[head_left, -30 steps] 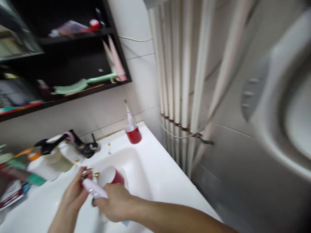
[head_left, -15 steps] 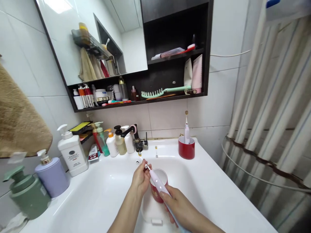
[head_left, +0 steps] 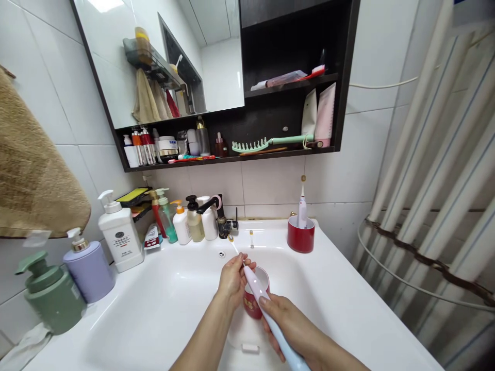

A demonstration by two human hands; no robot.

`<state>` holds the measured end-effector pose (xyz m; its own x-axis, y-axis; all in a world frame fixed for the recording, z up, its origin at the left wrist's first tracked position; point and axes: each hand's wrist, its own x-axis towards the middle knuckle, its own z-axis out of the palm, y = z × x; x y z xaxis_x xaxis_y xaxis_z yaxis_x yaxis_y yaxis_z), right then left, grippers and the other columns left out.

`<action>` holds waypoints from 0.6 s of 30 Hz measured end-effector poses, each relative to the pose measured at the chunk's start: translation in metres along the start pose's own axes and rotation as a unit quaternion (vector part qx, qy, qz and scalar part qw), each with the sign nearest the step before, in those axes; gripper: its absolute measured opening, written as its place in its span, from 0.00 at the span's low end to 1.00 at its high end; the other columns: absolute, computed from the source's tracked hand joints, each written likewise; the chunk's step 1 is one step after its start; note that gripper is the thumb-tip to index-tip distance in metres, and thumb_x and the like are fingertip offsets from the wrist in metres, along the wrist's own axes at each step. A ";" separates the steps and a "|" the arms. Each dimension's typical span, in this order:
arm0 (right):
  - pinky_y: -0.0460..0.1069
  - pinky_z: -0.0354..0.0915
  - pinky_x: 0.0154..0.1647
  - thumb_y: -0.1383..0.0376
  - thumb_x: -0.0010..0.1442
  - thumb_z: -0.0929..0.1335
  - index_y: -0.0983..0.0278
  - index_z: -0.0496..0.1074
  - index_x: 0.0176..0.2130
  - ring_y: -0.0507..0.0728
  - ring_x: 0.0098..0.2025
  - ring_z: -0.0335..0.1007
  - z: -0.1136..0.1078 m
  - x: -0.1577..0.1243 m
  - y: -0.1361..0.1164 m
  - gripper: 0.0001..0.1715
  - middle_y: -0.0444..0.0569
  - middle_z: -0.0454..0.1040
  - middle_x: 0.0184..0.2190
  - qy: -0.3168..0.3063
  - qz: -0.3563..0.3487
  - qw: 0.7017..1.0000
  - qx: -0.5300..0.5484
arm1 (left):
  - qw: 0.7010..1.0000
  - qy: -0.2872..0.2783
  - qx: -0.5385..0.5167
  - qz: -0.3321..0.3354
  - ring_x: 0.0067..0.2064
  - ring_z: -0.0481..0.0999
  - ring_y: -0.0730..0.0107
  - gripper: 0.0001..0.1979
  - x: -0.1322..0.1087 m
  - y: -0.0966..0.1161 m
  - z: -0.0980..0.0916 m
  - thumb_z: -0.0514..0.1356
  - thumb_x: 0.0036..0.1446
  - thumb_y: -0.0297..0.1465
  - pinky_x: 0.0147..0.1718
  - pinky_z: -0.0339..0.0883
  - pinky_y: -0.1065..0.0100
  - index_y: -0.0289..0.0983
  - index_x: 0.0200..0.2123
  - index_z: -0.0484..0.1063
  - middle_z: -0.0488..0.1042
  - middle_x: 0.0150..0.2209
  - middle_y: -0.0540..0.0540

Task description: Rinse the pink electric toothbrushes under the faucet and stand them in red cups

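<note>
My right hand [head_left: 288,322] is wrapped round the pink-to-blue handle of an electric toothbrush [head_left: 253,282], which slants up and to the left over the sink. The fingertips of my left hand [head_left: 232,278] pinch the white shaft of its brush head [head_left: 234,247], just above the handle's tip. Whether shaft and handle are joined is hidden by those fingers. Behind the handle, a red cup [head_left: 251,308] with a white inside stands in the basin, partly covered. A loose brush head [head_left: 252,239] stands on the sink's back ledge.
A second red cup [head_left: 300,239], holding another electric toothbrush [head_left: 302,212], stands at the back right corner of the sink [head_left: 166,304]. The black faucet [head_left: 222,219] rises at the back. Several pump bottles [head_left: 121,239] line the left side. A dark mirror cabinet [head_left: 270,116] hangs above.
The view has shifted slightly, so most things sit a little further right. Both hands keep their hold on the toothbrush, and its brush head now shows more clearly above my left fingers.
</note>
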<state>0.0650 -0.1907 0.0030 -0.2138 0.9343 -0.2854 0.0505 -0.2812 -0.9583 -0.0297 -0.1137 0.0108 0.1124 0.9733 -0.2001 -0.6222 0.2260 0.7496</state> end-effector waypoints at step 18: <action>0.39 0.48 0.08 0.53 0.49 0.55 0.64 0.56 0.26 0.43 0.11 0.50 -0.002 -0.003 -0.004 0.17 0.37 0.55 0.15 -0.002 -0.016 1.000 -0.007 | 0.997 -0.036 0.040 -0.051 0.22 0.70 0.73 0.07 -0.008 0.001 0.004 0.51 0.47 0.30 0.26 0.63 0.70 0.33 0.22 0.60 0.69 0.19 0.46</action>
<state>0.0672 -0.1922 0.0073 -0.2197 0.9416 -0.2553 0.0582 -0.2485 -0.9669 -0.0281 -0.1213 0.0157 0.2292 0.9446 -0.2350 -0.5404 0.3243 0.7764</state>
